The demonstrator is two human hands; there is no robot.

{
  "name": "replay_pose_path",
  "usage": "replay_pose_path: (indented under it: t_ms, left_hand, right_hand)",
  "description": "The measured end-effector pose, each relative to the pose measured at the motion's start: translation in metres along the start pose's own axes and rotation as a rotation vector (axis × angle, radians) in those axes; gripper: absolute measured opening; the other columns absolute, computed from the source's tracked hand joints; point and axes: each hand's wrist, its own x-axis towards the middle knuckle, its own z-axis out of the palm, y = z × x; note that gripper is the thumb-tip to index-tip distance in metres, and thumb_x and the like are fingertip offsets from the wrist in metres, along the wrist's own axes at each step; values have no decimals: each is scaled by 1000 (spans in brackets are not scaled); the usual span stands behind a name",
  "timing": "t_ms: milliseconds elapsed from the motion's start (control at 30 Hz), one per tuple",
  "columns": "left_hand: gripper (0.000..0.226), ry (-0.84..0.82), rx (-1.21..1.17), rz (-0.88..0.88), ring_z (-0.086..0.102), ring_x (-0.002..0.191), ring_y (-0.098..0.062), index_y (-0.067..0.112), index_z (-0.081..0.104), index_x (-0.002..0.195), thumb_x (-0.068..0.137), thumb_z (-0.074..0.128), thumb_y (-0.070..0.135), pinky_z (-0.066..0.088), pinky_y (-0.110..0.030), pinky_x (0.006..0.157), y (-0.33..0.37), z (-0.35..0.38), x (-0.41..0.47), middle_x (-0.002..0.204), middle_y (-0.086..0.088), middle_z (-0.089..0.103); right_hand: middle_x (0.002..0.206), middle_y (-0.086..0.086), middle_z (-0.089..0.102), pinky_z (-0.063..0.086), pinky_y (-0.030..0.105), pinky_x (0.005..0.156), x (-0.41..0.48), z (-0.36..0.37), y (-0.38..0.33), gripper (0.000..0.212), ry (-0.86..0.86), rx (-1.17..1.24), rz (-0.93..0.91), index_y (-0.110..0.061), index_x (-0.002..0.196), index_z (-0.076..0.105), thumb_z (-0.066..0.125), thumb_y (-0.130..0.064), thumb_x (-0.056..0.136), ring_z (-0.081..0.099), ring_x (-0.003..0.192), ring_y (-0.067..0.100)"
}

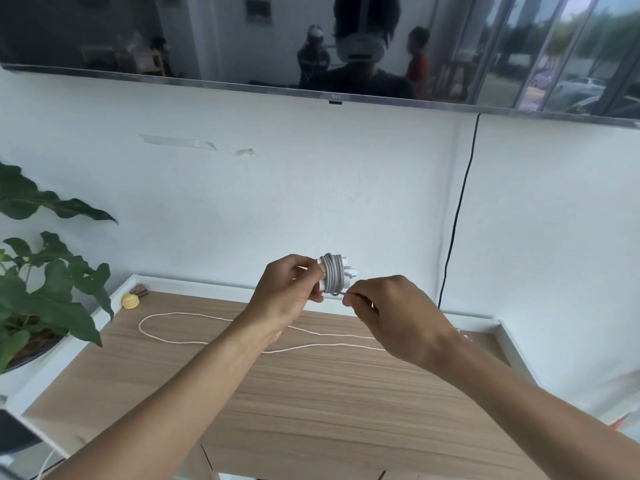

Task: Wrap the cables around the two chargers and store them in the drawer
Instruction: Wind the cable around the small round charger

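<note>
Above the desk (311,393), the left grip (287,289) curls round the charger (344,259) while the right grip (391,313) pinches the cable (332,276) tail below the coils, which could spring loose if that pinch slackens before the end is tucked.

Person: left hand (284,292) and right hand (391,313), both bare; forearms (194,382) bare down to the lower frame edge. Reflected in the television screen (104,36): white headset (360,46) with strap over the crown, worn above a dark top (367,83).
</note>
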Motion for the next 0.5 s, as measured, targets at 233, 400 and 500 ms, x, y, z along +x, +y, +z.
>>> replay_pose_path:
  t_ms: [233, 400, 500]
  left_hand:
    - [22, -104, 107, 43, 61, 56, -17, 9, 65, 91, 77, 68, 25, 50, -30, 69, 0, -1, -4, 74, -9, 66]
    - [34, -273, 13, 50, 59, 68, -27, -4, 63, 99, 76, 62, 22, 53, -32, 65, -2, -5, -9, 82, -19, 62]
    - [31, -359, -71, 44, 57, 76, -31, -6, 62, 100, 79, 60, 17, 52, -27, 61, 1, -9, -12, 87, -22, 61]
  right_hand:
    - [78, -3, 65, 50, 40, 67, 14, -30, -5, 22, -33, -129, -42, -20, 85, 64, 47, -31, 95, 57, 69, 23]
    - [73, -16, 66, 40, 22, 53, 26, -45, -4, 19, -24, 55, 28, -27, 84, 70, 56, -18, 92, 49, 49, 9]
    - [70, -8, 69, 34, 14, 43, 30, -47, 0, 23, -40, 229, 55, -26, 78, 70, 59, -11, 89, 45, 42, 8]
